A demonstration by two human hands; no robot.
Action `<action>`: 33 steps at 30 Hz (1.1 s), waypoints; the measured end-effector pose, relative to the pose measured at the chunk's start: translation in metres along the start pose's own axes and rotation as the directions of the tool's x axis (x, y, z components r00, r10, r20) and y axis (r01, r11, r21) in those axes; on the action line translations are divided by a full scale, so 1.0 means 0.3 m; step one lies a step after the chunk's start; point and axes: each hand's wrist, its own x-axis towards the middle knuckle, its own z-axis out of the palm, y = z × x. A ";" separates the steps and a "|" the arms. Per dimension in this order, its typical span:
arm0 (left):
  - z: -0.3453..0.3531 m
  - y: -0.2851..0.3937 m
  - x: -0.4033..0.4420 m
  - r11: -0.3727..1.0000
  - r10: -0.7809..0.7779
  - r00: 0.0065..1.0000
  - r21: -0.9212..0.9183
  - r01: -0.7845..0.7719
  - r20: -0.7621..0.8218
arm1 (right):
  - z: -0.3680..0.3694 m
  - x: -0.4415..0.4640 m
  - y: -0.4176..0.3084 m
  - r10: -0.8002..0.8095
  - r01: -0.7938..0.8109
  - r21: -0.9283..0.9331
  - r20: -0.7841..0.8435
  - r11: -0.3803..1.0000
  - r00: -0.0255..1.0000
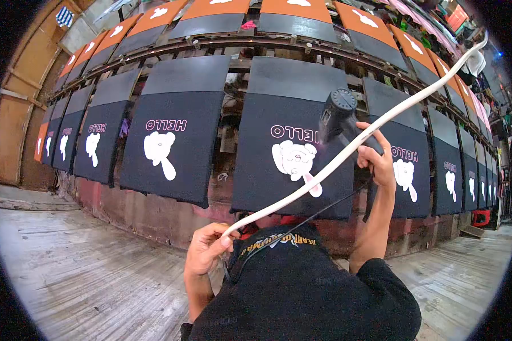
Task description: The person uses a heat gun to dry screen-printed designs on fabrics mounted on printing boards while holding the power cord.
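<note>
My right hand (376, 158) is wrapped around the handle of a black hair dryer (338, 116), its round rear end facing up. The dryer is in front of a black fabric panel (256, 159) printed with HELLO and a white bear figure (297, 159). Pinched between the fingers of my left hand (207, 248) is a long white cable (347, 150). It arcs up to the far upper right, passing in front of the dryer's handle. A thin black cord (324, 209) runs from near my right hand down toward my left hand.
More black printed panels, such as one on the left (165, 148) and one on the right (405, 170), line the slanted boards. Orange printed panels (216, 8) form a row behind a rail (239, 41). The wooden floor (96, 261) lies below, with a wooden door (17, 119) at left.
</note>
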 end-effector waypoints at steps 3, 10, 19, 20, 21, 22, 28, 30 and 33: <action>-0.001 0.004 -0.003 1.000 -0.013 1.000 -0.011 0.013 0.001 | -0.002 0.016 0.019 -0.044 0.043 -0.028 -0.057 0.999 0.997; -0.011 0.003 -0.009 1.000 -0.015 1.000 -0.009 0.015 -0.010 | 0.035 0.073 0.033 -0.051 0.051 0.025 0.013 0.998 0.999; -0.015 0.017 -0.027 1.000 0.002 1.000 0.020 -0.002 -0.020 | 0.249 0.160 0.065 -0.031 0.014 0.100 0.173 0.995 0.984; -0.016 0.017 -0.032 1.000 0.005 1.000 0.024 -0.004 -0.025 | 0.277 0.167 0.061 -0.028 0.015 0.075 0.184 0.997 0.983; -0.018 0.016 -0.036 1.000 0.007 1.000 0.028 -0.006 -0.029 | 0.303 0.173 0.053 -0.025 0.016 0.050 0.194 0.999 0.981; -0.023 0.012 -0.038 1.000 0.010 1.000 0.021 -0.009 -0.027 | 0.317 0.178 0.048 -0.023 0.018 0.026 0.203 0.999 0.979; -0.035 0.006 -0.043 1.000 0.024 0.999 -0.005 -0.024 -0.031 | 0.334 0.174 0.025 0.015 -0.023 0.024 0.288 0.999 0.957; -0.043 0.007 -0.041 1.000 0.026 1.000 0.000 -0.026 -0.017 | 0.330 0.168 0.030 0.004 -0.003 -0.003 0.246 1.000 0.969; -0.047 0.011 -0.029 1.000 0.002 1.000 0.004 -0.001 -0.014 | 0.257 0.170 0.033 -0.014 0.016 -0.010 0.201 1.000 0.979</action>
